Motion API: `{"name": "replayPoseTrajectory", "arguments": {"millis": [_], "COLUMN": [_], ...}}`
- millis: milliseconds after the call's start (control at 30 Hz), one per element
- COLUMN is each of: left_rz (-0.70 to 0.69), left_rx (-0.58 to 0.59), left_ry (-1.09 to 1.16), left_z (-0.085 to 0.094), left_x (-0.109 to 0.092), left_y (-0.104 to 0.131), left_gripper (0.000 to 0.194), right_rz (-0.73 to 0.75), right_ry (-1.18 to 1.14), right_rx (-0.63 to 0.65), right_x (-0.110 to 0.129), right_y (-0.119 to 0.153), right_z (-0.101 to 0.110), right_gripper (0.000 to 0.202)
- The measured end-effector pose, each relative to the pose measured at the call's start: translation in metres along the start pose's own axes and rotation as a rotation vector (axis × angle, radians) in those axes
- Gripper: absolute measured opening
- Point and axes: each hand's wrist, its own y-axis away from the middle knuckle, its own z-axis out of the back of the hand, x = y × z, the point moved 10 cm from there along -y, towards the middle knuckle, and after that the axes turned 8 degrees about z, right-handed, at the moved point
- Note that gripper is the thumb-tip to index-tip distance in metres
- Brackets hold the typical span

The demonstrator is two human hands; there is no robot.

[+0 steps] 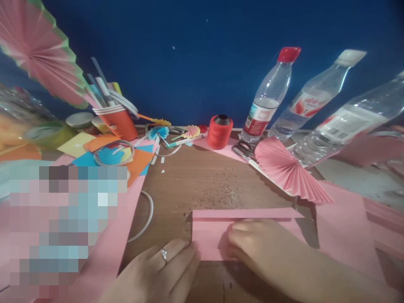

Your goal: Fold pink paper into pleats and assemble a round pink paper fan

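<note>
A sheet of pink paper (210, 240) lies on the wooden table in front of me, with a narrow folded strip along its far edge. My left hand (164, 265), with a ring on one finger, rests at the sheet's lower left edge; its fingers are stretched out and the tips touch the paper. Across the middle of the sheet, my right hand (255, 240) presses down with curled, closed fingers. Its fingertips and thumb are hidden, so whether they pinch anything does not show.
A pleated pink paper fan (287, 168) and scissors (244, 149) lie at the right, before several plastic bottles (265, 101). A red thread spool (220, 132) stands behind dark specks. Left are a red paper cup (116, 122), coloured paper (142, 164) and a pixelated patch.
</note>
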Motion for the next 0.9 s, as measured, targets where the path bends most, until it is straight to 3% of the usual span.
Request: {"name": "replayPoseTrajectory", "arguments": {"millis": [100,267,500,767,900], "left_rz": [-0.026,0.022,0.069,0.114,0.025], "left_rx": [-0.037,0.003,-0.028,0.049,0.112], "left_ry": [-0.014,0.003,0.01,0.027,-0.04], "left_z": [0.004,0.002,0.005,-0.004,-0.011], "left_x": [-0.002,0.001,0.003,0.005,-0.002], "left_y": [-0.002,-0.003,-0.008,-0.002,-0.002], "left_gripper": [0.031,0.041,0.042,0.036,0.038], "right_rz": [0.008,0.03,-0.013,-0.025,-0.002], "right_ry": [0.036,0.082,0.071,-0.015,-0.04], "right_rx": [-0.006,0.03,0.033,0.076,0.1], "right_x": [0.004,0.009,-0.004,-0.002,-0.001], "right_y": [0.001,0.0,0.003,0.004,0.002], "right_z": [0.005,0.004,-0.009,-0.004,-0.004], "right_gripper": [0.011,0.012,0.013,0.008,0.01]}}
